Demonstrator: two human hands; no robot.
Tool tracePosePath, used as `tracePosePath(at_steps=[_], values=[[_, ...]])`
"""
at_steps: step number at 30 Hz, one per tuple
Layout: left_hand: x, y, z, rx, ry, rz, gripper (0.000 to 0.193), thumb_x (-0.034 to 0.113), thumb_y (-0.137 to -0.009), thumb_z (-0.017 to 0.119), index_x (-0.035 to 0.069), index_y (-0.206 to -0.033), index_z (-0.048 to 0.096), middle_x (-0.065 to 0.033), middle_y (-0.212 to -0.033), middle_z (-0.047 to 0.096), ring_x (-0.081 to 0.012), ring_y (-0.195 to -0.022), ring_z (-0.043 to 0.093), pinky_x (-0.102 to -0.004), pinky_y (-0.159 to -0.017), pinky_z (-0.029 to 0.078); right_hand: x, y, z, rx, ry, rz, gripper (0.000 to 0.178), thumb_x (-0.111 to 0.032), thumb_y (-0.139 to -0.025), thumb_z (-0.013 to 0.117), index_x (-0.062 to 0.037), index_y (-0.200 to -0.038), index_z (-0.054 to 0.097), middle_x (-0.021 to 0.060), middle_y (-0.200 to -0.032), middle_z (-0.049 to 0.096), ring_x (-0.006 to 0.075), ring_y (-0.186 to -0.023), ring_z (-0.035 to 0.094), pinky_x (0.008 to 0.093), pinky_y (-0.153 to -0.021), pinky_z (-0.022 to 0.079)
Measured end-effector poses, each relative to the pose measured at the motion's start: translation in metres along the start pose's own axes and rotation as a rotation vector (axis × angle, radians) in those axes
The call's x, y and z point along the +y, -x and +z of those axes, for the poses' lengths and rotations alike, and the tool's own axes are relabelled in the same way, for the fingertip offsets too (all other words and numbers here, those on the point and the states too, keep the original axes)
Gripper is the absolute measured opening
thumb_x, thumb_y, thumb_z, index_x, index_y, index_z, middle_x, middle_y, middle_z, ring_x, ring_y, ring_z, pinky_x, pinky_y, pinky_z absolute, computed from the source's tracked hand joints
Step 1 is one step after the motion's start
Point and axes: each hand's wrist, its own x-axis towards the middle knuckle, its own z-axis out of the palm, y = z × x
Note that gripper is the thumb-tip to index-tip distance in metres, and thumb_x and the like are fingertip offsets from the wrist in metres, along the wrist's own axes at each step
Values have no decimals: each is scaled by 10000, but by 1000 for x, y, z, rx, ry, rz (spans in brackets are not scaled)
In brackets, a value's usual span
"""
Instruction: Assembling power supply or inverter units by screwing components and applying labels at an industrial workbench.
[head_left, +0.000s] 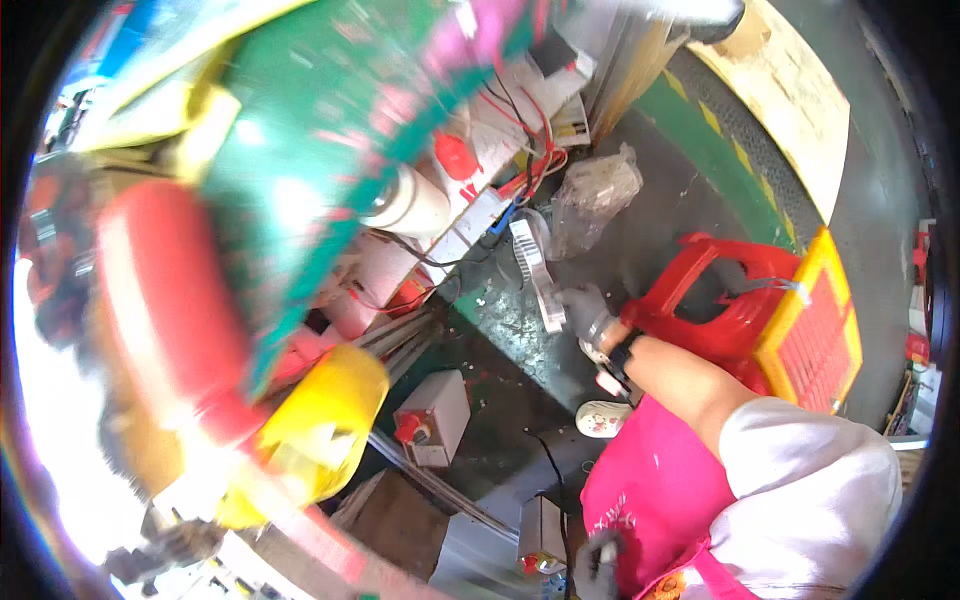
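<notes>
My right hand [588,314], in a grey glove with a dark band at the wrist, reaches down to the left. Its fingers close at the lower end of a long white strip with dark bars [532,262]; what kind of strip it is, I cannot make out. Just behind the hand stands a red plastic stool [690,310]. My left hand [598,568], also grey-gloved, is low beside my pink apron [655,465]. The lower picture edge cuts it off and its fingers do not show clearly.
A blurred green-topped table [290,130] fills the upper left, with a red bottle-shaped thing [170,290] and a yellow container [325,420] near it. Cables run along the shelf under it. A clear plastic bag [595,195], white box [435,415] and yellow-framed panel [815,330] stand around.
</notes>
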Motion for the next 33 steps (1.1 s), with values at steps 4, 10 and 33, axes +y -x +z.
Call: tracePosePath(at_steps=[4,10,33], values=[[40,11,7,-154,221,-20,264,152,-954,514,-27,-1146,545,-119,-1092,601,-202,-971,607,-362,-891,492,-112,176,11,-304,232,-181,192,-54,-837,534,42,-968,637,144,-933,665,180,-889,623,263,-743,490],[121,65,26,103,-340,726,828,67,-830,665,4,-1463,135,-185,-1386,390,-284,-1281,389,-375,-1068,318,-247,411,67,-592,-460,464,255,-45,-873,483,-4,-1103,586,193,-1085,617,322,-1057,595,372,-940,483],[350,55,47,-476,-332,573,451,114,-842,587,19,-1270,481,-134,-1086,641,-177,-980,609,-312,-827,486,-386,426,143,-979,-646,446,240,-93,-889,494,30,-1072,587,208,-1183,586,324,-1170,535,435,-1046,402]])
